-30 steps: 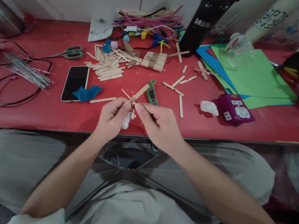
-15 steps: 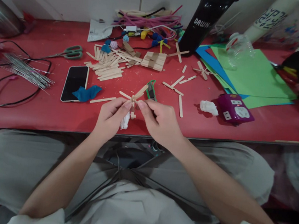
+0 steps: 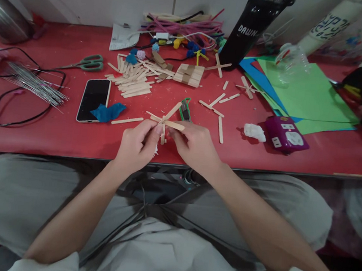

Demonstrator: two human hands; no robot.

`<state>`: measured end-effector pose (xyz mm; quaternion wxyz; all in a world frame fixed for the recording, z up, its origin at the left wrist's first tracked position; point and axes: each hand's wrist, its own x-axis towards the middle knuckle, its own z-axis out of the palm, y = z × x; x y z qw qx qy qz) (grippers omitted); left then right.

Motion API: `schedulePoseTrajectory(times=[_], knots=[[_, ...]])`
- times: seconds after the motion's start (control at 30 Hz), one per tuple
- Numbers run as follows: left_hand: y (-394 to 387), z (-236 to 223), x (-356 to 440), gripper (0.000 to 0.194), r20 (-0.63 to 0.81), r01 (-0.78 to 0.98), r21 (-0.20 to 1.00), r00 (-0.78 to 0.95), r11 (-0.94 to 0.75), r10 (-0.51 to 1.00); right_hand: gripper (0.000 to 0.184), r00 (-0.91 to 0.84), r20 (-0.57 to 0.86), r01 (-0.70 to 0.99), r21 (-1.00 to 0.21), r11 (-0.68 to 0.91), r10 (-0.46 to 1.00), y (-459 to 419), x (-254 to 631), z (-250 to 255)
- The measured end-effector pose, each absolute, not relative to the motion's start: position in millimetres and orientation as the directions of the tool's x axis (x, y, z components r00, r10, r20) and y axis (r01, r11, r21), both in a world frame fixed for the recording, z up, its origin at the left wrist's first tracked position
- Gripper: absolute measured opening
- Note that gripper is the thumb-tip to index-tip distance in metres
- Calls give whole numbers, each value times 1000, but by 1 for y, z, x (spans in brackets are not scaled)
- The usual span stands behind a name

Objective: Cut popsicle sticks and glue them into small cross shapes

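Several pale wooden craft sticks, joined into a craft-stick star (image 3: 174, 110), are held just above the red tabletop's front. My left hand (image 3: 138, 144) pinches the star near its crossing, between thumb and index finger. On the other side, my right hand (image 3: 197, 146) is closed with bent fingers at the star; one stick lies across its fingertips, which are partly hidden. Behind my right hand lies a green-and-grey tool (image 3: 185, 109). A bit of white material (image 3: 156, 150) shows below my left thumb, mostly covered.
Loose craft sticks (image 3: 136, 81) lie in a pile behind. A phone (image 3: 93, 100) with blue scrap (image 3: 108, 112), scissors (image 3: 90, 62) and wires (image 3: 37, 84) are to the left. Rightward are stick crosses (image 3: 247, 88), a purple box (image 3: 286, 136), green paper (image 3: 321, 94) and a black bottle (image 3: 248, 34).
The star has turned in my fingers, so one stick now points right across my right fingertips. My left hand has shifted slightly right and covers more of the white material. The view has shifted slightly.
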<state>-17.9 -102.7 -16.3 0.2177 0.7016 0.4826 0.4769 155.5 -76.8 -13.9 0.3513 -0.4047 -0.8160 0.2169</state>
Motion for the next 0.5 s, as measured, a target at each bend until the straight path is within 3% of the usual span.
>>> schedulePoseTrajectory(times=[0.1,0.23,0.4,0.5], knots=[[-102,-17,-19,26,467,489,749,91,-448,880,28,-442,345,390,-757,523,828,-79,154,-9],[-101,-17,-19,26,468,468,758,94,-454,879,36,-435,237,154,-931,332,868,-81,151,-2],[-100,-15,-17,30,418,344,838,93,-423,904,37,-447,154,-43,-988,151,881,-78,148,-5],[-100,-14,-15,33,362,251,895,78,-370,929,37,-437,147,-73,-989,128,887,-77,147,-8]])
